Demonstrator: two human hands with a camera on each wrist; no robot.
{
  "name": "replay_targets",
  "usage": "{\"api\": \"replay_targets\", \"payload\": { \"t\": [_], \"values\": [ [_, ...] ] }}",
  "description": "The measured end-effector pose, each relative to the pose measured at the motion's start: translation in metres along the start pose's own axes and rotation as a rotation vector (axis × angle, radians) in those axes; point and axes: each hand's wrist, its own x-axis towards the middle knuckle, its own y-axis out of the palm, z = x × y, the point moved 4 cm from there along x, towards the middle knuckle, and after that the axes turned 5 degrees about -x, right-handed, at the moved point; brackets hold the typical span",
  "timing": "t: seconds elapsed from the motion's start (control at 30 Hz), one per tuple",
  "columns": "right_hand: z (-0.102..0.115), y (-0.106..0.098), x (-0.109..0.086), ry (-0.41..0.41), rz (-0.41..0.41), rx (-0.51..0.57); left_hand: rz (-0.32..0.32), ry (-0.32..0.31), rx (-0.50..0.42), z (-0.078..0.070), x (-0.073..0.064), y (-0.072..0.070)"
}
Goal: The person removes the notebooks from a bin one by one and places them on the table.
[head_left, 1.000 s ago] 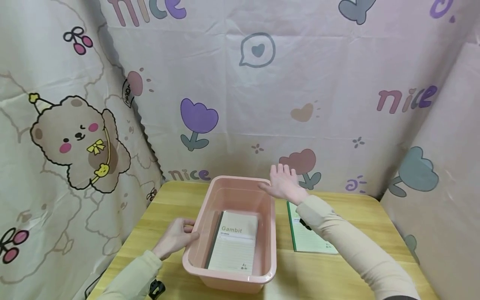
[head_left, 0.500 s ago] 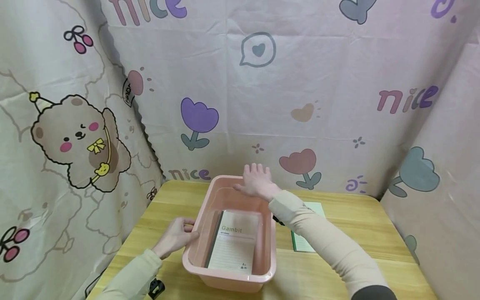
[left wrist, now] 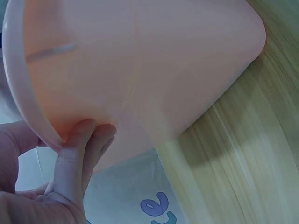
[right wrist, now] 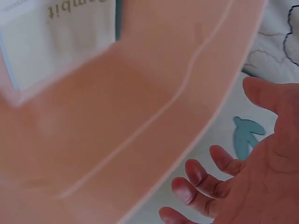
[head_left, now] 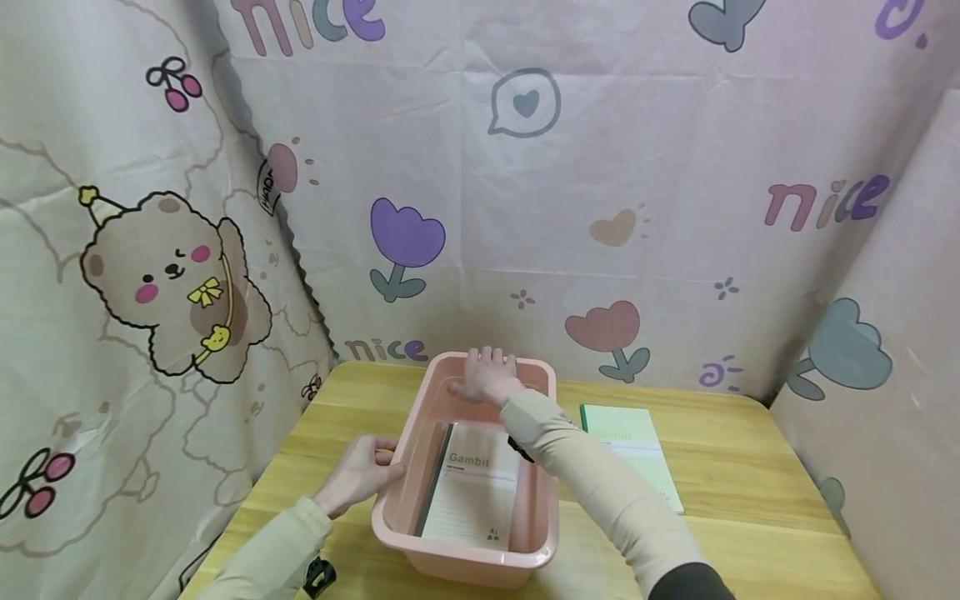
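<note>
A pink plastic basin stands on the wooden table, and a notebook marked "Gambit" lies inside it. My left hand grips the basin's left rim, its thumb on the inner side and its fingers against the outer wall. Over the far rim, my right hand hovers with fingers spread and loosely bent. In the right wrist view those fingers show just beyond the rim, with a gap to the wall. My right sleeve covers part of the notebook and of the basin's right side.
A second, green-edged notebook lies on the table to the right of the basin, partly behind my right forearm. A patterned curtain hangs close behind the table and along both sides.
My right hand has moved left along the basin's far end and lowered toward the rim. The green-edged notebook is less covered by my arm. My left hand keeps its grip.
</note>
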Motion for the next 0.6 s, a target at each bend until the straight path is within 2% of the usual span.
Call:
{"api": "replay_targets", "payload": {
  "t": [0.17,0.43,0.6],
  "values": [
    [0.001,0.022,0.012,0.029,0.008,0.047,-0.002,0.004,0.005,0.001,0.0,0.0],
    [0.003,0.046,0.015,0.056,-0.039,0.081,-0.008,0.006,0.006,0.0,0.0,0.001],
    [0.003,0.066,0.02,0.059,-0.004,0.067,-0.016,0.009,0.003,0.001,-0.001,0.0]
  ]
}}
